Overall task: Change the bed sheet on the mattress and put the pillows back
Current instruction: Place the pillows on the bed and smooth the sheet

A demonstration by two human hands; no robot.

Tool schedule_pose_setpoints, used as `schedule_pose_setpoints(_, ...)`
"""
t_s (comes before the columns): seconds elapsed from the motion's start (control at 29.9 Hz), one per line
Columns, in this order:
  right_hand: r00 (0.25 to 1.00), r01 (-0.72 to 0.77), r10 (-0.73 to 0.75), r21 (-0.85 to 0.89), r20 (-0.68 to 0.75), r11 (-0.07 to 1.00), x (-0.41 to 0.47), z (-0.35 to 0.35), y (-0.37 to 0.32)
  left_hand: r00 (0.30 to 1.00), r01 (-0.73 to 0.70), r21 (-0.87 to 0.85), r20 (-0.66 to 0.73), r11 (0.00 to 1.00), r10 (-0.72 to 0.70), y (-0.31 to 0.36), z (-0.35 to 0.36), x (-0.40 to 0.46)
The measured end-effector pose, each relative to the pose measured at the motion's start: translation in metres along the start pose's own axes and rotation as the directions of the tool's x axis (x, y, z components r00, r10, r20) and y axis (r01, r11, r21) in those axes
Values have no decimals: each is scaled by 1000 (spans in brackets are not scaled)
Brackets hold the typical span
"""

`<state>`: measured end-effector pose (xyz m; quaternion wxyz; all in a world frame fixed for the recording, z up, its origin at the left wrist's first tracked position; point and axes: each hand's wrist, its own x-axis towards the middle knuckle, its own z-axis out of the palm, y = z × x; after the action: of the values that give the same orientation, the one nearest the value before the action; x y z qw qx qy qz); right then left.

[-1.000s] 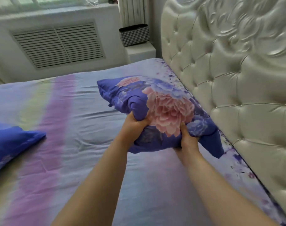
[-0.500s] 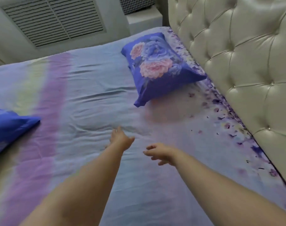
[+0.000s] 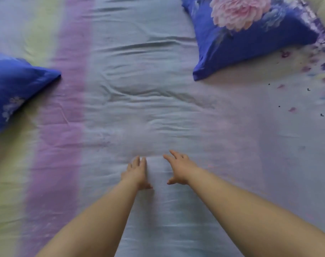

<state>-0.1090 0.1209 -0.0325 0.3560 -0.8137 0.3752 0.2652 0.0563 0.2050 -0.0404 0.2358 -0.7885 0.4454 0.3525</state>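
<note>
The bed sheet [image 3: 143,112] lies spread across the mattress, pale blue down the middle with a purple band and a yellowish band running along the left part, and small purple flower prints scattered at the right edge. Shallow creases ripple across its centre, ahead of the hands.

Both bare arms reach forward over the sheet. The left hand [image 3: 136,172] has its fingers straight and close together, palm down, with nothing in it; whether it presses on the cloth or floats just above it cannot be told. The right hand [image 3: 178,168], just beside it, has its fingers spread and relaxed, thumb pointing inward, also holding nothing.

A blue pillow with a big pink flower [image 3: 247,34] lies on the sheet at the upper right, well apart from the hands, its far side near a sliver of the cream headboard [image 3: 324,10] in the corner. A second blue pillow [image 3: 15,88] lies at the left edge, partly cut off by the frame, well apart from the first
</note>
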Motion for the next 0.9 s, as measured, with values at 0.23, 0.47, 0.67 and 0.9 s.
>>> schedule_pose_setpoints(0.23,970,-115,58,-239,-236,964,25,62,-31,925,-168,63,-335,984,180,-29,51,18)
schedule_pose_setpoints(0.47,995,-88,70,-271,-75,958,23,55,-34,955,-206,116,-192,972,225,-35,39,18)
schedule_pose_setpoints(0.67,999,-47,46,-272,-9,961,21,62,-26,960,-252,-9,-128,968,249,-44,40,14)
schedule_pose_setpoints(0.9,995,16,-41,-263,-92,965,-25,121,-19,874,-319,96,-355,943,332,-57,123,-21)
